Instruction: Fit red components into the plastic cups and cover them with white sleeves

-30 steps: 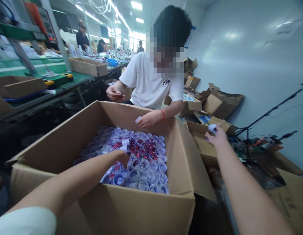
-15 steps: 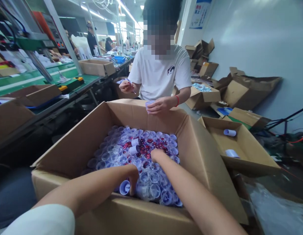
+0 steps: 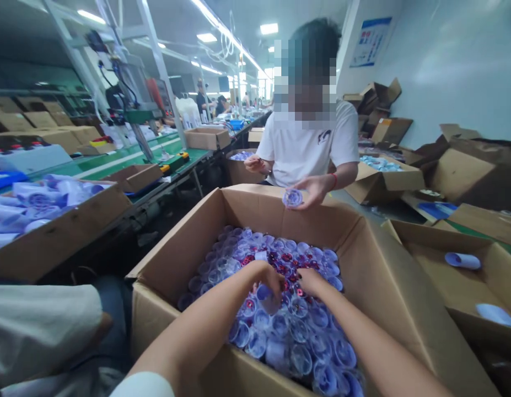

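purple cup at frame centre, inside the big carton, held in the grip of the left hand; mouth showing, long axis hard to read. right hand just right of it, fingertips among red pieces; can't tell if closed. since a second ago: right hand no longer over the side box, frame right.
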`<action>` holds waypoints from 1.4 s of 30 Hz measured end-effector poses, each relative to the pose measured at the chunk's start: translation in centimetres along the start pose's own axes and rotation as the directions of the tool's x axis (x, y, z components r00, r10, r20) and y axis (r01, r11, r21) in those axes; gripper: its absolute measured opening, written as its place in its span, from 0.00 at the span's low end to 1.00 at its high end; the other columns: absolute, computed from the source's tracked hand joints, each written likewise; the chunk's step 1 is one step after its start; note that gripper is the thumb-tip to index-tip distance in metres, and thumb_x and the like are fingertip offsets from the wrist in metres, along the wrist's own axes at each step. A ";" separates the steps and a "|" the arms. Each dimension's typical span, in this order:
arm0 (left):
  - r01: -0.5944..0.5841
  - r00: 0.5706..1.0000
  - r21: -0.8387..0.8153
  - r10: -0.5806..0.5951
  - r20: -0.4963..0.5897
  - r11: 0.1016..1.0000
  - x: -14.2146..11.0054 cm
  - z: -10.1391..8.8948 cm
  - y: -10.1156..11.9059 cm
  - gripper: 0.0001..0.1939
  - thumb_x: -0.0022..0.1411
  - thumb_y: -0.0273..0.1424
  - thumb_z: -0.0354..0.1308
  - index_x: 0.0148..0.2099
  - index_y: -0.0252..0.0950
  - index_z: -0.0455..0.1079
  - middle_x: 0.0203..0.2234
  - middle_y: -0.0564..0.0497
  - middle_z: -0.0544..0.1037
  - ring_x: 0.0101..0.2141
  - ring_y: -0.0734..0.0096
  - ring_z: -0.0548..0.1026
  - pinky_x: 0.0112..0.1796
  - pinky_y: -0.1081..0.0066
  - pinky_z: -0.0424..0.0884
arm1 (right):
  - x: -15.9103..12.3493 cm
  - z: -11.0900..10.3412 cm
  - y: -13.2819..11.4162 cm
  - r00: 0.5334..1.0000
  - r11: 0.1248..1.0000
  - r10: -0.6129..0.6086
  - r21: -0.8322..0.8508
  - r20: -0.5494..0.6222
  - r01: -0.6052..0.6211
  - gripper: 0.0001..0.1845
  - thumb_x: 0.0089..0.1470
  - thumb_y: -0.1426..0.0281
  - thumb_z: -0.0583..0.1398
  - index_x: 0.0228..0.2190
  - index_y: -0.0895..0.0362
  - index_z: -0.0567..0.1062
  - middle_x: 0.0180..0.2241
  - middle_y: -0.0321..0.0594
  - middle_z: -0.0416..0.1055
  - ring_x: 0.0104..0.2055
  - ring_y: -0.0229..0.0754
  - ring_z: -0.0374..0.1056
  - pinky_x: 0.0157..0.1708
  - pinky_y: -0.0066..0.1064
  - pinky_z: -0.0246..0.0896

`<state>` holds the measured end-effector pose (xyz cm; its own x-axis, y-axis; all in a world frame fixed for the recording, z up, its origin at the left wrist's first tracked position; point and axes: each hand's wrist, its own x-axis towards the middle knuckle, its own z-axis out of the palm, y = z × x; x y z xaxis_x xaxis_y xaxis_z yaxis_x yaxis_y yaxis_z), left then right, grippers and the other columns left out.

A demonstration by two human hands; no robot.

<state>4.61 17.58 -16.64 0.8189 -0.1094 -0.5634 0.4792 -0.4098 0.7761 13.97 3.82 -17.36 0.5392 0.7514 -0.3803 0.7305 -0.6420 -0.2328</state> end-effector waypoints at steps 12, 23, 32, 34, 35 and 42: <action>-0.216 0.935 -0.071 0.185 -0.302 0.974 -2.6 -1.7 4.3 0.05 0.46 0.28 0.51 0.27 0.34 0.68 0.24 0.53 0.68 0.23 0.76 0.63 0.23 0.76 0.58 | -3.2 -7.3 -1.3 0.941 0.876 -0.031 0.444 -0.336 0.187 0.09 0.43 0.69 0.55 0.20 0.57 0.75 0.20 0.38 0.72 0.26 0.41 0.67 0.28 0.28 0.56; -0.312 0.930 -0.340 0.211 -0.302 0.887 -2.6 -1.0 4.8 0.17 0.50 0.31 0.55 0.45 0.37 0.67 0.27 0.55 0.68 0.23 0.79 0.64 0.23 0.78 0.59 | -3.6 -4.6 -0.6 0.899 0.741 -0.071 0.580 -0.432 0.337 0.08 0.42 0.71 0.55 0.30 0.56 0.66 0.24 0.35 0.70 0.27 0.37 0.65 0.27 0.27 0.56; -0.353 0.924 -0.579 0.177 -0.338 0.735 -4.0 -1.9 5.0 0.22 0.59 0.46 0.50 0.39 0.31 0.70 0.22 0.51 0.71 0.20 0.75 0.68 0.20 0.75 0.64 | -4.2 -5.7 -0.9 0.826 0.772 -0.003 0.524 -0.564 0.360 0.04 0.41 0.73 0.53 0.24 0.55 0.67 0.26 0.36 0.71 0.31 0.40 0.66 0.32 0.28 0.58; -0.356 0.919 -0.593 0.158 -0.361 0.722 -4.0 -2.2 4.9 0.21 0.60 0.45 0.49 0.38 0.31 0.69 0.22 0.51 0.71 0.20 0.75 0.69 0.20 0.75 0.65 | -4.3 -6.2 -0.7 0.807 0.780 0.064 0.534 -0.587 0.326 0.05 0.40 0.73 0.53 0.23 0.55 0.68 0.27 0.37 0.72 0.32 0.41 0.67 0.34 0.29 0.58; -0.356 0.917 -0.603 0.144 -0.372 0.714 -3.9 -2.2 4.9 0.21 0.61 0.45 0.49 0.38 0.31 0.69 0.22 0.51 0.71 0.19 0.75 0.69 0.20 0.75 0.65 | -4.4 -6.3 -0.5 0.801 0.776 0.092 0.546 -0.591 0.315 0.05 0.40 0.73 0.53 0.23 0.55 0.68 0.27 0.38 0.72 0.33 0.41 0.67 0.35 0.29 0.59; -0.403 0.896 -0.654 0.130 -0.425 0.640 -4.4 -2.8 5.0 0.21 0.62 0.44 0.47 0.37 0.30 0.69 0.20 0.51 0.71 0.18 0.75 0.68 0.19 0.75 0.65 | -3.9 -6.3 0.4 0.800 0.654 0.093 0.642 -0.592 0.400 0.12 0.41 0.69 0.55 0.30 0.57 0.74 0.31 0.40 0.74 0.35 0.41 0.69 0.38 0.32 0.61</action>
<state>4.27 18.57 -9.49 0.9300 0.2337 -0.2838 0.1833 0.3745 0.9089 14.87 1.60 -10.34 0.7474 0.6322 0.2043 0.4243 -0.2176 -0.8790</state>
